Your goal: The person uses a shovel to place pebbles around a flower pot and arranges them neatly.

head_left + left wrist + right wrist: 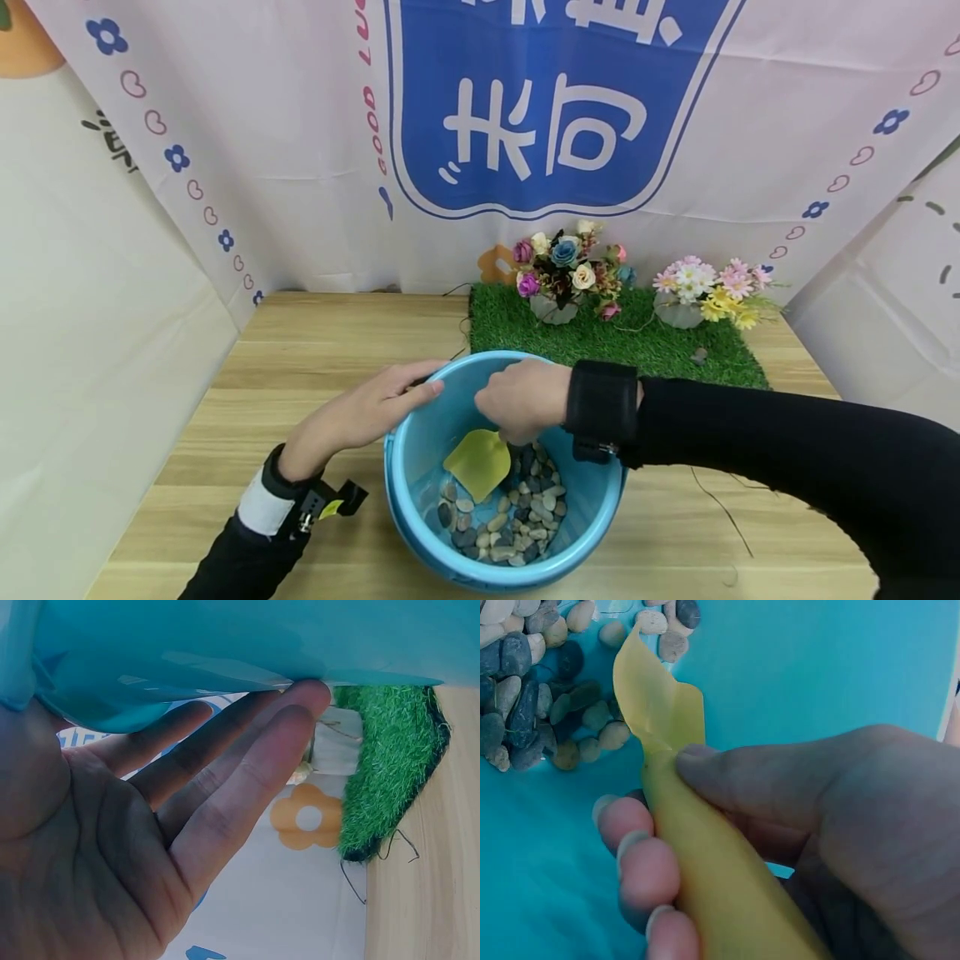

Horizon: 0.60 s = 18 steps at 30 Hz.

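Observation:
A light blue bucket [612, 508] stands on the wooden table with several grey, white and tan pebbles [517, 533] on its bottom. Inside it, my right hand [522, 398] grips the handle of a yellow plastic scoop [478, 464]. Thumb and curled fingers wrap the yellow handle [712, 877] in the right wrist view, and the blade points toward the pebbles [525, 697]. My left hand [375, 406] lies against the bucket's left rim. Its fingers extend nearly straight along the outer blue wall [225, 645] in the left wrist view.
Behind the bucket lies a green artificial grass mat [495, 321]. Two pots of artificial flowers, one mixed [573, 271] and one pink and yellow [708, 287], stand on it with a small stone [699, 357]. A printed cloth [315, 150] hangs behind.

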### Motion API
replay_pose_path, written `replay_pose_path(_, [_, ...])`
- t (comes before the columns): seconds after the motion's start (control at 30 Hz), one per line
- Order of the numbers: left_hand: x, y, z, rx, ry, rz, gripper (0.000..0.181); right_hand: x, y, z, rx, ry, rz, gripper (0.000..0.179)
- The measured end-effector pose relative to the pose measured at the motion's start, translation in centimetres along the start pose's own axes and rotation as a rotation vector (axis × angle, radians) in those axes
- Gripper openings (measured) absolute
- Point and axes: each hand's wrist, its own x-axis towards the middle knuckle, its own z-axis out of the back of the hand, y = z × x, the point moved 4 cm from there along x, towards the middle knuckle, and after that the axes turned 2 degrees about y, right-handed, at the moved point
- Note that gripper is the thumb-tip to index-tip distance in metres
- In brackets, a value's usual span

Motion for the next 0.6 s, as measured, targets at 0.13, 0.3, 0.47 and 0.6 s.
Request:
replay_pose_path(0.13, [0.0,0.0,0.0,0.003,-0.002,0.007,0.037,0.4,0.0,-0.4,0.006,0.018,0.006,0.013])
replay_pose_path(0.3, [0.0,0.6,0.1,-0.005,-0.007,0.014,0.038,0.6,0.1,-0.6,0.032,0.048,0.013,0.015])
replay_pose_path(0.47, [0.1,2.5,0.1,0.007,-0.016,0.017,0.038,0.9,0.1,-0.8,0.065,0.087,0.034,0.018])
replay_pose_path(0.6, [0.1,3.4,0.1,0.003,-0.016,0.013,0.038,0.9,0.0,-0.8,0.091,0.112,0.048,0.020])
